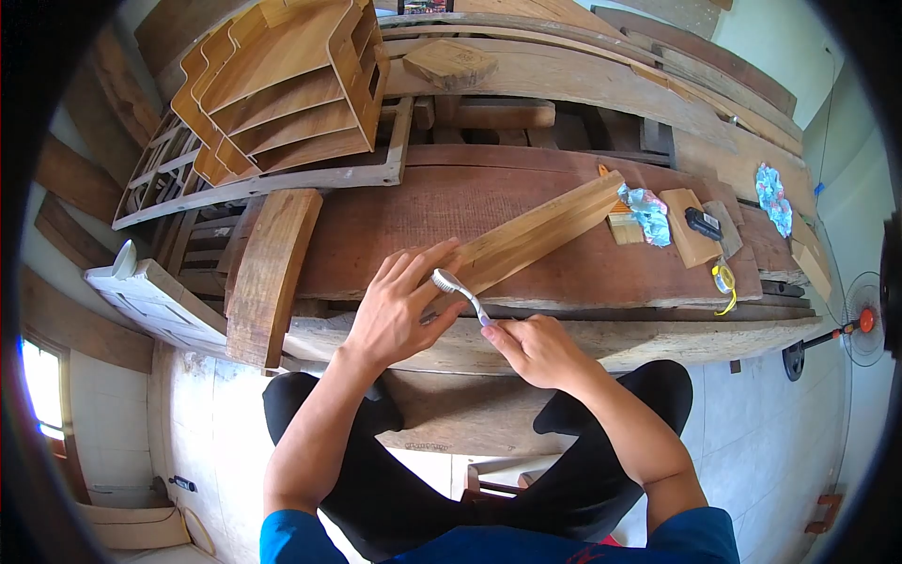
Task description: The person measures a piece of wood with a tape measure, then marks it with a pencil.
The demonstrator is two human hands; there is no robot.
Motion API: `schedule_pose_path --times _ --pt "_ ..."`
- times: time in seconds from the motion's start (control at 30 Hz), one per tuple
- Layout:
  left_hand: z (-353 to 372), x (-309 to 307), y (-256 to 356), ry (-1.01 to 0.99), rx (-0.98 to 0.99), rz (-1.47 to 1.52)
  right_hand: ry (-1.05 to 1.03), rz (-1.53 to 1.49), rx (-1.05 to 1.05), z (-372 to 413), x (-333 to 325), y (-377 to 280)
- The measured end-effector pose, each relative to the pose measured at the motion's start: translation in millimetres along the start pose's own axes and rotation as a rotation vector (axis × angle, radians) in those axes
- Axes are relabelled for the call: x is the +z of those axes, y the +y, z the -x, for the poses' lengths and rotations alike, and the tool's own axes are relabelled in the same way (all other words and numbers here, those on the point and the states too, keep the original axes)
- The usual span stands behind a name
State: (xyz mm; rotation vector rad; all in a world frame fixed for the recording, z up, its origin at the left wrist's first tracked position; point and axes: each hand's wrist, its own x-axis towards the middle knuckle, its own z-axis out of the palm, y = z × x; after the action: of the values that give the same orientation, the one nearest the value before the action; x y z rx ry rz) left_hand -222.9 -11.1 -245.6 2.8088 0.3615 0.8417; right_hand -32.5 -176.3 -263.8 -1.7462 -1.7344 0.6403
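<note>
My right hand (537,350) is closed round the handle of a white toothbrush (462,289), whose bristled head points up and left. The brush head is just over the near end of a light wooden board (545,228), beside my left hand (406,303). My left hand lies at that end of the board with its fingers stretched and its thumb apart. The board slants up to the right across a reddish-brown plank (376,211). Near its far end are a paintbrush (625,228) and a crumpled blue cloth (648,214).
A wooden shelf organizer (282,89) stands at the back left. A thick wood block (271,273) lies left of my hands. At the right are a black device (703,224), a yellow tape measure (723,278), another cloth (773,199) and a fan (860,320).
</note>
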Motion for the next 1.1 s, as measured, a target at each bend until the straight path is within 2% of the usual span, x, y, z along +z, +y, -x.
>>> schedule_pose_path --times 0.07,0.17,0.37,0.47,0.53,0.57,0.6,0.67,0.77,0.8,0.87,0.93,0.97,1.0,1.07,1.1 --pt "-1.1 -0.6 1.3 0.003 0.01 -0.005 0.036 0.074 -0.061 -0.4 6.8 4.1" --pt "-1.7 -4.7 5.5 0.025 0.01 0.01 0.001 0.083 -0.047 0.3 15.2 4.0" --pt "-3.0 -8.9 6.0 0.027 -0.022 0.047 0.103 0.059 -0.136 -2.2 23.7 12.7" --pt "-0.6 -11.6 -3.0 -0.044 -0.045 0.043 0.081 0.095 0.19 -4.1 -11.3 2.2" --pt "1.1 -11.8 -5.7 -0.027 -0.078 0.057 0.282 0.061 0.268 -7.4 -27.1 16.0" --pt "2.2 -12.7 -7.0 -0.018 -0.096 0.063 0.318 0.093 0.331 -8.1 -38.4 23.5" --pt "3.3 -13.8 -8.2 -0.03 -0.129 0.093 0.41 0.161 0.284 -9.5 -42.5 30.9" --pt "4.6 -14.4 -9.5 -0.051 -0.195 0.158 0.393 0.224 0.256 -3.9 -40.6 36.2" --pt "3.1 -13.6 -10.3 -0.02 -0.18 0.17 0.181 0.216 0.134 3.0 -5.6 3.1" --pt "2.4 -14.3 -9.4 -0.031 -0.21 0.178 0.21 0.224 0.03 4.8 8.0 -5.6" --pt "2.1 -17.4 -7.6 -0.058 -0.268 0.189 0.163 0.265 0.138 3.9 -2.8 -9.0" --pt "3.3 -16.4 -7.3 -0.065 -0.248 0.174 0.364 0.36 0.178 -1.3 -22.8 21.3" --pt "3.5 -15.8 -7.7 -0.06 -0.24 0.165 0.383 0.399 0.26 -4.1 -40.5 25.9" --pt "4.2 -14.7 -7.5 -0.04 -0.214 0.147 0.512 0.525 0.183 -6.7 -46.5 29.4" --pt "3.5 -11.2 -6.4 -0.001 -0.157 0.115 0.389 0.349 0.241 0.1 -38.1 23.2" --pt "1.9 -10.2 -5.7 0.01 -0.147 0.111 0.361 0.357 0.194 2.4 -21.1 19.1"
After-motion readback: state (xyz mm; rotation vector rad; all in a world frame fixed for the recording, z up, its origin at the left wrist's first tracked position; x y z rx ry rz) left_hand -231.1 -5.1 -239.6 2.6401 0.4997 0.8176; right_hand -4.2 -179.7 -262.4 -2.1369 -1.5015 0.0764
